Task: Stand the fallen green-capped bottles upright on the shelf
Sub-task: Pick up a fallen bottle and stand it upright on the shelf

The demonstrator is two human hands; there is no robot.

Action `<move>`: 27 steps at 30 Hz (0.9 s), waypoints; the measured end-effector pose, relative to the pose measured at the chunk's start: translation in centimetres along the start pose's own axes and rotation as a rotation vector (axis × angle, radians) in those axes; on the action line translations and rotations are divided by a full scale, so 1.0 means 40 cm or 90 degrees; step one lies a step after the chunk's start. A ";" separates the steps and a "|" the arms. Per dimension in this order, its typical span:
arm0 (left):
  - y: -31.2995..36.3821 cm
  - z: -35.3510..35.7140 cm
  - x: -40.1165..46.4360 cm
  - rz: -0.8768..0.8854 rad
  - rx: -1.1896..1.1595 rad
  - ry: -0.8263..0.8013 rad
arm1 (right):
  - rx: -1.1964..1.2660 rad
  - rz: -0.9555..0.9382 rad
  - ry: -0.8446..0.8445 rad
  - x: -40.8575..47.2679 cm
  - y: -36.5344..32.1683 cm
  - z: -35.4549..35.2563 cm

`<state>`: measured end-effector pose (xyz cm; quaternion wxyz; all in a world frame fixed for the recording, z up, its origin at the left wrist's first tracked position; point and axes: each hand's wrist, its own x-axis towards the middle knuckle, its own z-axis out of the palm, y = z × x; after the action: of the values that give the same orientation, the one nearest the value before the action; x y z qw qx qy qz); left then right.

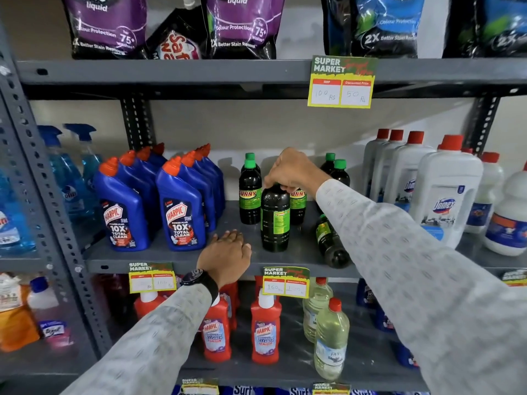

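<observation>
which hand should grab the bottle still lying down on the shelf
Probably right: the right hand grips the upright bottle beside the fallen bottle; the left hand rests farther away.

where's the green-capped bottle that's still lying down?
In the head view, the fallen bottle lies on the middle shelf right of centre, near the front edge, just right of the upright bottle under the right hand, partly beneath that forearm.

"super market" tag (341, 81) on the upper shelf edge reads "100 rs" and "50 rs". blue bottles (181, 208) read "harpic 10x total clean". dark bottle (250, 192) reads "sunny". white bottle (446, 195) reads "domex". purple pouch (107, 27) reads "liquid", "75+ washes". red bottles (265, 329) read "harpic".
</observation>
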<state>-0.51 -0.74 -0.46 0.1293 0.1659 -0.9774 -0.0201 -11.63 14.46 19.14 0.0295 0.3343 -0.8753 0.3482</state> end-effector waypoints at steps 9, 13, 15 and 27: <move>0.001 0.002 -0.007 0.007 0.032 0.022 | 0.116 -0.075 0.061 -0.046 0.096 0.064; 0.004 0.004 -0.006 0.006 0.015 0.030 | 0.340 -0.054 0.142 -0.117 0.168 0.167; 0.007 0.002 -0.004 -0.006 -0.002 0.030 | 0.395 -0.035 0.119 -0.149 0.209 0.215; 0.020 -0.016 -0.008 -0.002 0.008 0.054 | 0.298 -0.038 0.098 -0.160 0.262 0.275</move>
<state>-0.32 0.11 0.14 0.1693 0.1692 -0.9709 -0.0073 -11.04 16.77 2.83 0.0277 0.3303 -0.7556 0.5650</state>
